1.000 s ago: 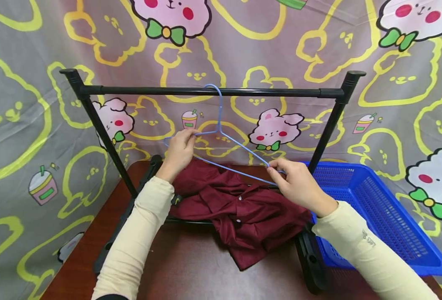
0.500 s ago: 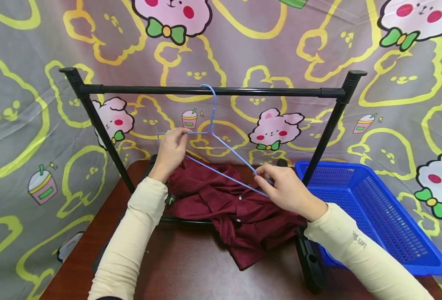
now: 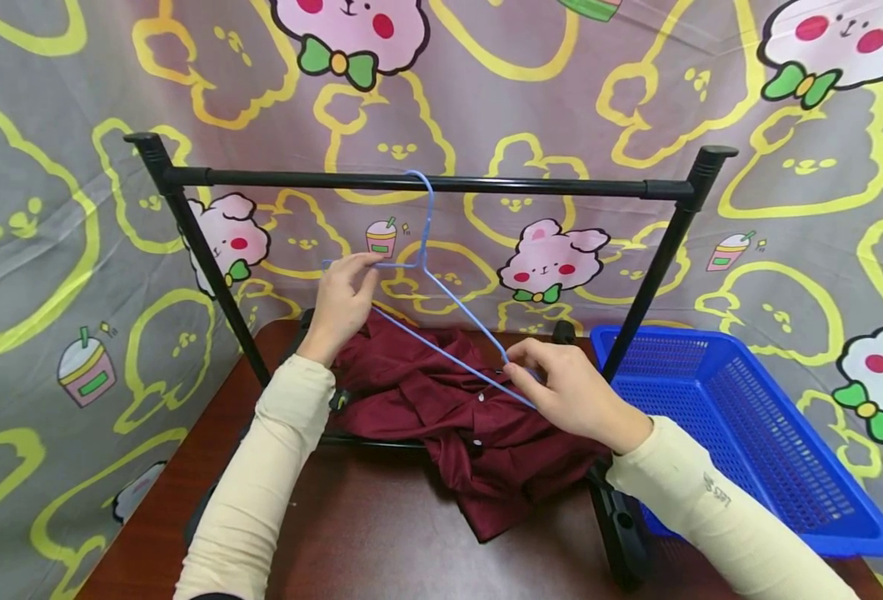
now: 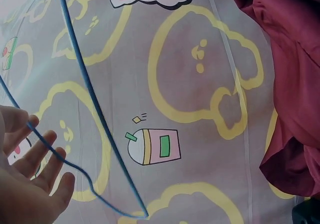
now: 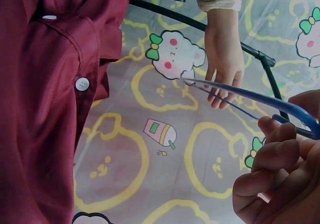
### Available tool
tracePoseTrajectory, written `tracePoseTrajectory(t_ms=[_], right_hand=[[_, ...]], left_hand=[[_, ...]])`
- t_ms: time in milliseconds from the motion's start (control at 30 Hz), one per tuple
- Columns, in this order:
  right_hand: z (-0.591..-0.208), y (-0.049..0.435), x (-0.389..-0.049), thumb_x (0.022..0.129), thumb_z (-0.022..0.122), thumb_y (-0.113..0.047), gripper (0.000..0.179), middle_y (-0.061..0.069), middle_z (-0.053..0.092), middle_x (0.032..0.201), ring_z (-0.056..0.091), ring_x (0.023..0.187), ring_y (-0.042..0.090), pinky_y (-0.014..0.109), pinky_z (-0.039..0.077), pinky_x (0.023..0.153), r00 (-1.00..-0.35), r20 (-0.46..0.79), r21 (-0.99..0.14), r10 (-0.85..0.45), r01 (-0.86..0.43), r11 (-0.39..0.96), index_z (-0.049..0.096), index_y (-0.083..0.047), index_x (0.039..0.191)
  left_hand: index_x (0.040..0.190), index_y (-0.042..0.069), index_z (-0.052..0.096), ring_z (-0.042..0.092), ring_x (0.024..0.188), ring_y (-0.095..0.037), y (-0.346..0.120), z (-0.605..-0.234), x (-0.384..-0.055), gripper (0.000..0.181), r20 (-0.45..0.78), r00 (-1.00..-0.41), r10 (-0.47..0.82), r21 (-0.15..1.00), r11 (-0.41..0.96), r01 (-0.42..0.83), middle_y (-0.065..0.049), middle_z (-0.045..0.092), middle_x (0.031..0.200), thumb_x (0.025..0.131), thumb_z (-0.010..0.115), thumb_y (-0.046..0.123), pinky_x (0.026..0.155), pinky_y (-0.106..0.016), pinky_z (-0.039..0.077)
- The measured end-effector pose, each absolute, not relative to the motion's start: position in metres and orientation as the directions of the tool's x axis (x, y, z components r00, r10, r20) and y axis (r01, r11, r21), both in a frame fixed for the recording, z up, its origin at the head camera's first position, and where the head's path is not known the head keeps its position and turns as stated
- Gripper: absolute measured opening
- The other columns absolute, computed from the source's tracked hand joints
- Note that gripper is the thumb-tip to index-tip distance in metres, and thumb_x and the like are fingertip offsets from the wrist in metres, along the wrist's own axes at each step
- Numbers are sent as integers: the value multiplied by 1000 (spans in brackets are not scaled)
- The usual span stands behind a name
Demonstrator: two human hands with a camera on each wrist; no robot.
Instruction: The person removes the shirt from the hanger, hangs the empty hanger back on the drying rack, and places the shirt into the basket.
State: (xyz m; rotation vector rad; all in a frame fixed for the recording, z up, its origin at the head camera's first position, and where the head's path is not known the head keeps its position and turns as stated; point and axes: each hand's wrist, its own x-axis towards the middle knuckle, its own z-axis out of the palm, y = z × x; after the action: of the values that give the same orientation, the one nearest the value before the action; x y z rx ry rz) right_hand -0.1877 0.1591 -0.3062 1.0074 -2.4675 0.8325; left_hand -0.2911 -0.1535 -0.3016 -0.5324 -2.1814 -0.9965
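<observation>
A blue wire clothes hanger [image 3: 466, 313] hangs by its hook over the black rack's top bar, its right side turned toward me. My left hand [image 3: 339, 304] pinches the hanger's left shoulder between thumb and finger; in the left wrist view the other fingers of the left hand [image 4: 37, 176] are spread beside the wire. At the right shoulder, my right hand [image 3: 569, 392] grips the wire near its end, and in the right wrist view the fingers of the right hand [image 5: 275, 169] are curled. Below the hanger lies a crumpled maroon shirt [image 3: 404, 392] with white buttons.
The black clothes rack [image 3: 321, 179] stands on a brown wooden table [image 3: 366, 517], and the shirt lies across its lower part. To the right sits a blue plastic basket [image 3: 711, 392]. Behind everything hangs a patterned curtain [image 3: 531, 100] with cartoon figures.
Both hands have shifted left with the hanger. The right hand has also come lower, so the hanger's right side slopes down more steeply. The shirt has stayed in place.
</observation>
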Motion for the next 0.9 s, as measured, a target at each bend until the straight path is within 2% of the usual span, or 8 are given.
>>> tracePoseTrajectory(t_ms=[400,667,900], right_hand=[[-308,166,-185,91,64,-19,12,-11,44,65,34,49,2,23,32,45,-680,489,-366,-547,-729,579,64,-11,100],[-312,170,-183,90,64,-17,9,-14,44,64,35,49,0,22,33,46,-655,515,-346,-552,-749,566,65,-14,98],[-313,175,-184,90,64,-13,6,-16,45,63,38,50,0,21,35,46,-635,543,-333,-549,-763,554,64,-14,96]], left_hand=[[122,7,61,48,119,-29,-152,-302,-293,30,694,-713,98,502,645,577,-13,56,125,93,57,7,98,-45,36],[129,7,56,43,126,-28,-152,-305,-290,34,680,-726,108,524,621,583,-14,49,134,95,54,10,102,-45,33],[130,6,55,40,128,-29,-154,-309,-291,36,682,-725,92,524,630,573,-16,47,135,93,56,9,102,-44,33]])
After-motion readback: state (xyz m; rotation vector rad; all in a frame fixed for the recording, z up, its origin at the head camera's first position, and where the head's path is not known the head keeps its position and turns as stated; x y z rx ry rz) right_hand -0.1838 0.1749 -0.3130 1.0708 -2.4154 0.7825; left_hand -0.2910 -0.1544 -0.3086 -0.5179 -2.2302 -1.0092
